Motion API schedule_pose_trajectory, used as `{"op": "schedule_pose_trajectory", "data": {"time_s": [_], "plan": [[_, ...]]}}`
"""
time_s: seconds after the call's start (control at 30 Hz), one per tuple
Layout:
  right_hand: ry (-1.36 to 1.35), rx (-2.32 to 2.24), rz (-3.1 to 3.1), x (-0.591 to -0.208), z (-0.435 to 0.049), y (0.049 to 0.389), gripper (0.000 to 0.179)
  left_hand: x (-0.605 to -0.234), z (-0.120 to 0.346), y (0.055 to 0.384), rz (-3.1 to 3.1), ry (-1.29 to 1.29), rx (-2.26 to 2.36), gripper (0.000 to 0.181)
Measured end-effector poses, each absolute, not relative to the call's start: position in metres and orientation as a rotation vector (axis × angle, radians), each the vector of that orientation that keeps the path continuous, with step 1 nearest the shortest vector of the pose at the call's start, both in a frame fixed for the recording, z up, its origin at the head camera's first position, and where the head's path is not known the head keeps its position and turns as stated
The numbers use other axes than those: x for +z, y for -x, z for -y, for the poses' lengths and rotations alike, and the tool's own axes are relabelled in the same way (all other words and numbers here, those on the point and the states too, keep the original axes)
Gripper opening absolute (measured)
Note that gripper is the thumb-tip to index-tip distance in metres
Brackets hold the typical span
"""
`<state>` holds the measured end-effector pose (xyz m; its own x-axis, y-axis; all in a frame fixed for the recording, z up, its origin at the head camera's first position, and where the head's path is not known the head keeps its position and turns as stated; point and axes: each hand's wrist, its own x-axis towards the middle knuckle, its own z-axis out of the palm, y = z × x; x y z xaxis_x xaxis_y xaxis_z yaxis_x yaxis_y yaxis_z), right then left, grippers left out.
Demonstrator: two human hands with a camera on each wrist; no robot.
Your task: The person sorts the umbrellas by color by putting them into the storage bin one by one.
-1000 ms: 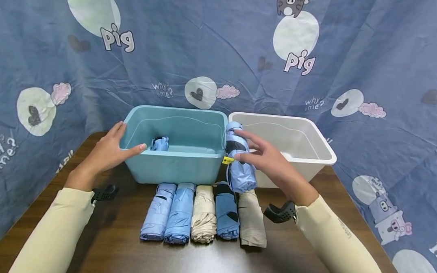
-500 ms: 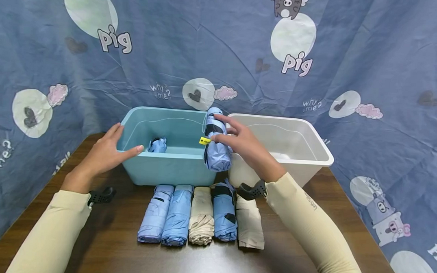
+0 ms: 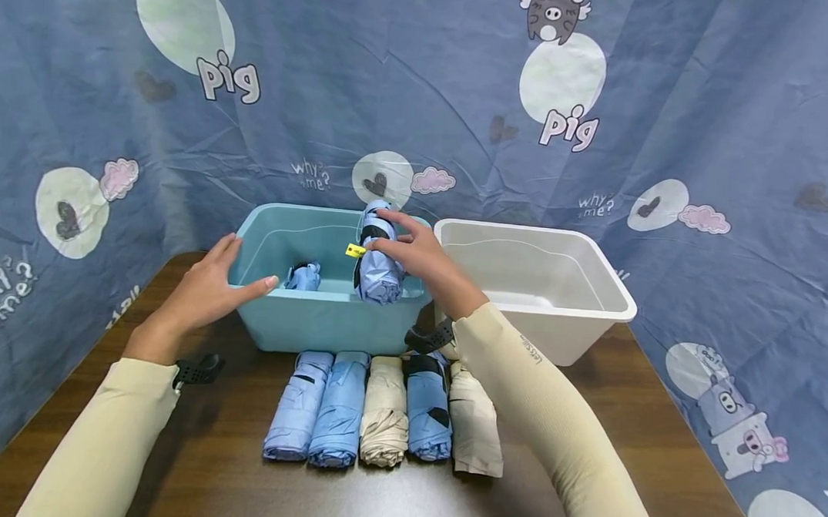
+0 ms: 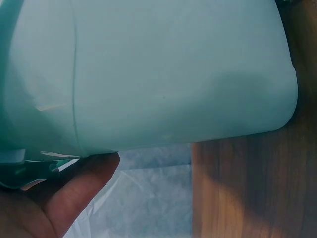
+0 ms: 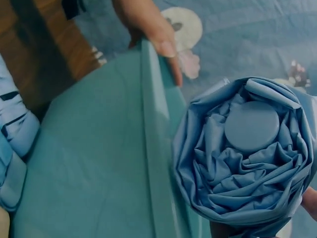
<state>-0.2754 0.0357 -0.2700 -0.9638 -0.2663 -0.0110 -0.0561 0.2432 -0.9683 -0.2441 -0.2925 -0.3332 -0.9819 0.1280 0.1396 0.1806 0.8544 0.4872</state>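
Over the right part of the teal bin [image 3: 328,326], my right hand [image 3: 424,257] grips a folded light blue umbrella [image 3: 380,279]. A yellow tag [image 3: 355,250] hangs from it. The umbrella tilts, its rolled end with a round blue tip [image 5: 251,126] towards the right wrist camera. My left hand [image 3: 207,289] rests on the bin's left front corner, fingers spread along the rim and the thumb [image 4: 86,191] against it. Another blue umbrella [image 3: 304,277] lies inside the bin, partly hidden by the front wall.
A white bin [image 3: 549,331] stands to the right of the teal one. Before them, several folded umbrellas lie side by side: light blue [image 3: 299,408], blue [image 3: 339,409], cream [image 3: 385,411], dark blue [image 3: 428,413] and beige [image 3: 476,427]. A patterned blue cloth [image 3: 422,81] hangs behind the table.
My right hand has carried the light blue umbrella left and upward, from in front of the gap between the bins to over the teal bin. The left hand stays at the corner.
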Motion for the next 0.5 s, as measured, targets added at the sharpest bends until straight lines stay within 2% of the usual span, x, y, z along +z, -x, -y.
{"op": "schedule_pose_trajectory", "data": {"time_s": [0.27,0.5], "plan": [[0.183,-1.858,-2.353,-0.283,-0.014,0.294,0.055,-0.336,0.290,0.245,2.930,0.256,-0.776,0.108],[0.187,-1.855,-2.380,-0.290,0.006,0.307,0.057,-0.337,0.292,0.246,2.927,0.241,-0.762,0.109]]}}
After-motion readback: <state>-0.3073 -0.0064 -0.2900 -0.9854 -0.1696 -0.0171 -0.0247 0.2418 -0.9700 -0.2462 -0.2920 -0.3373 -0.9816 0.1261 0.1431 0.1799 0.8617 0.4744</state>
